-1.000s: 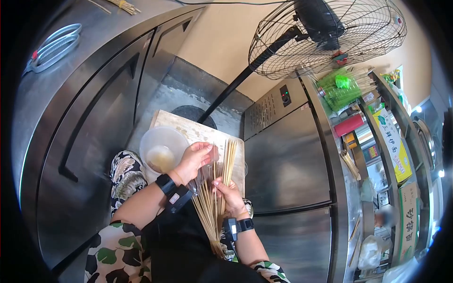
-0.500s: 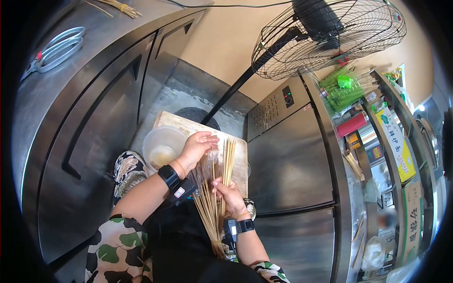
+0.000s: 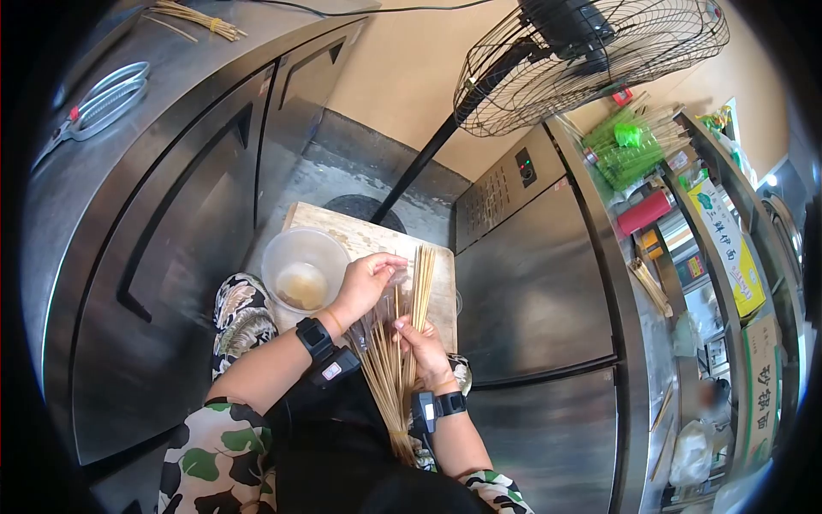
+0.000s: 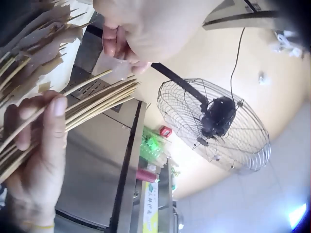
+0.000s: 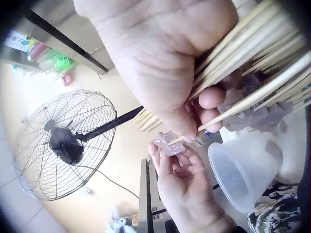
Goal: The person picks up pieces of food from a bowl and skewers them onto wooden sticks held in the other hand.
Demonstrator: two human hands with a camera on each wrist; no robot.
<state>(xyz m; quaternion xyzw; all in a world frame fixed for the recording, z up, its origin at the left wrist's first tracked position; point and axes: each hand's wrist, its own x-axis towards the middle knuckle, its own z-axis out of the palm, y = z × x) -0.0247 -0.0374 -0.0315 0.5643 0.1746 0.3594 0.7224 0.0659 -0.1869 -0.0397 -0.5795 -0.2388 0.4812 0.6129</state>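
My left hand (image 3: 364, 287) pinches a thin translucent slice (image 5: 169, 143) between thumb and fingers. The tip of a single bamboo skewer (image 5: 233, 111) meets that slice in the right wrist view. Thumb and fingers of my right hand (image 3: 425, 351) pinch this skewer. The same hand also grips a bundle of bare bamboo skewers (image 3: 423, 283), which point up and away from me. Beside it, more skewers (image 3: 381, 377) fan out over my lap, with translucent slices (image 5: 267, 116) threaded near their upper ends.
A clear plastic tub (image 3: 276, 261) with pale slices stands on a worn board (image 3: 342, 221) ahead. A steel counter on the left holds scissors (image 3: 111, 101) and tied skewers (image 3: 205, 17). Steel cabinets (image 3: 539, 283) flank the right; a fan (image 3: 591, 68) stands behind.
The left hand stays by the skewer's tip, its fingers shifting around the slice. The right hand keeps its hold on the skewers. The head view has moved slightly.
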